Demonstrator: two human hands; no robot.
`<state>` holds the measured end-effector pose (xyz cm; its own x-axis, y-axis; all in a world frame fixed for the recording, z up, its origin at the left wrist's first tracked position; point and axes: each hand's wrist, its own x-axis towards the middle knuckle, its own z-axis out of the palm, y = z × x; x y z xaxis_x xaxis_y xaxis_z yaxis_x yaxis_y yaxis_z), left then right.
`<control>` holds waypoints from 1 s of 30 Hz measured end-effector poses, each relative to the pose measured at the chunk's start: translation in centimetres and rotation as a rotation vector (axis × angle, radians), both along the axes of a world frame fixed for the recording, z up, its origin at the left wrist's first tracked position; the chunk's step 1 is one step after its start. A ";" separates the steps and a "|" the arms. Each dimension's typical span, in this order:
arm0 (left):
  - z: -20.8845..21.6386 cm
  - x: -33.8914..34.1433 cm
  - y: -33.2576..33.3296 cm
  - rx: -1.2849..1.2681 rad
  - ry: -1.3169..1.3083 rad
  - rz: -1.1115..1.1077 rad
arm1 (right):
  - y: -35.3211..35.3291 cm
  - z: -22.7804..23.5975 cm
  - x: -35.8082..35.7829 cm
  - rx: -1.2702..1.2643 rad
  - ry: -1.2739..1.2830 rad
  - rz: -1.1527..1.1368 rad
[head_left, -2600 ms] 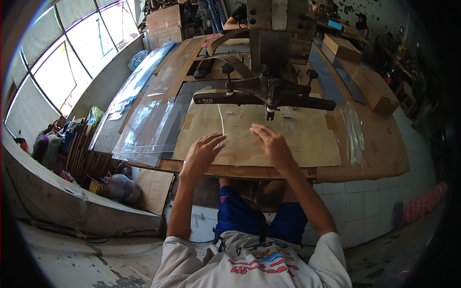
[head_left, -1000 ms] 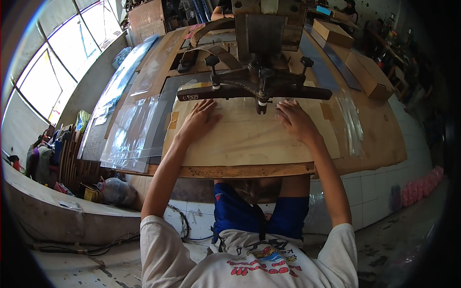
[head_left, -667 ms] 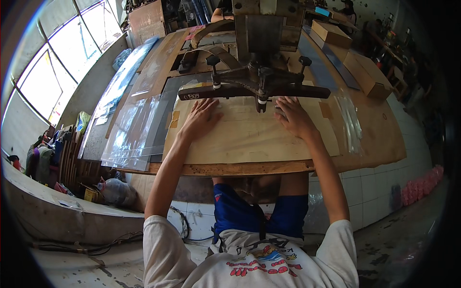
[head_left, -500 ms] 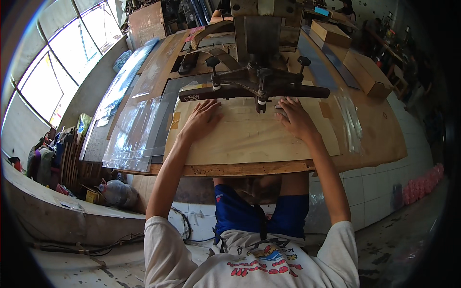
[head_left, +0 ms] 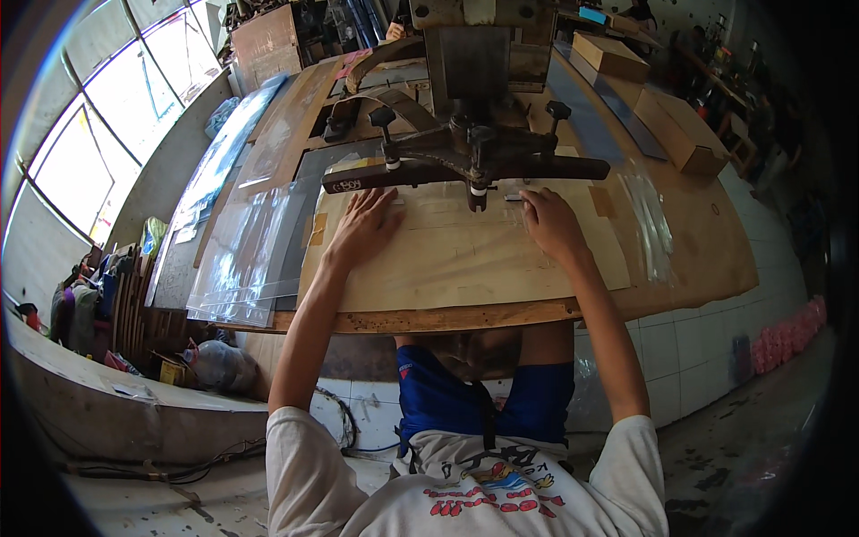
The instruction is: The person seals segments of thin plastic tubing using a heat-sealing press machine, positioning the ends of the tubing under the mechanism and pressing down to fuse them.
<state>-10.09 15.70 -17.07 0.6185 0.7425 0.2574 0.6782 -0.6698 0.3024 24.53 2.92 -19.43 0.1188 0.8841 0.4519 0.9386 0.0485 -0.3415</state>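
Observation:
My left hand (head_left: 365, 225) lies on a pale yellowish sheet (head_left: 447, 282), its fingers stretched toward the dark crossbar (head_left: 546, 169) of a press. A small light metal piece (head_left: 396, 201) shows beside its fingertips. On the other side, my right hand (head_left: 555, 225) rests on the same sheet with fingers somewhat bent, close to another small metal piece (head_left: 513, 197). Between the hands, the press head (head_left: 478, 192) hangs over the sheet's far part. Faint crease-like lines cross the sheet; whether a clear film covers it I cannot tell.
Clear plastic sheets (head_left: 237, 268) lie on the table at left, and clear strips (head_left: 650, 224) at right. Cardboard boxes (head_left: 684, 134) stand at the far right. The table's wooden front edge (head_left: 429, 319) runs above my legs. A person (head_left: 640, 13) is in the background.
The view has shifted slightly. My right hand's fingers have drawn in and bent more, uncovering the metal piece beside them. My left fingers have shifted, and a metal piece now shows there.

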 end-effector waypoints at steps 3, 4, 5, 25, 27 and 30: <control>-0.3 0.0 0.2 0.027 -0.030 -0.044 | 0.1 -0.1 0.1 0.017 -0.027 -0.007; -0.5 -0.2 0.5 0.094 0.001 -0.107 | 0.2 -0.1 0.0 0.018 -0.024 -0.004; -0.7 -0.3 0.7 0.161 0.032 -0.171 | 0.2 -0.1 -0.1 0.012 -0.030 -0.014; -0.8 0.0 0.7 0.010 -0.018 -0.080 | 0.0 -0.4 0.8 0.067 -0.013 -0.032; -0.8 -0.3 0.7 -0.002 0.003 0.020 | -0.2 -0.3 0.8 0.048 0.000 -0.013; -1.4 -1.1 1.3 0.011 0.102 0.029 | 0.1 -0.1 0.5 -0.003 -0.046 -0.048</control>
<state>-11.21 16.97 -18.50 0.6204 0.7577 0.2024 0.7240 -0.6526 0.2235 24.99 3.01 -19.49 0.1404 0.8794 0.4548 0.9545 0.0019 -0.2982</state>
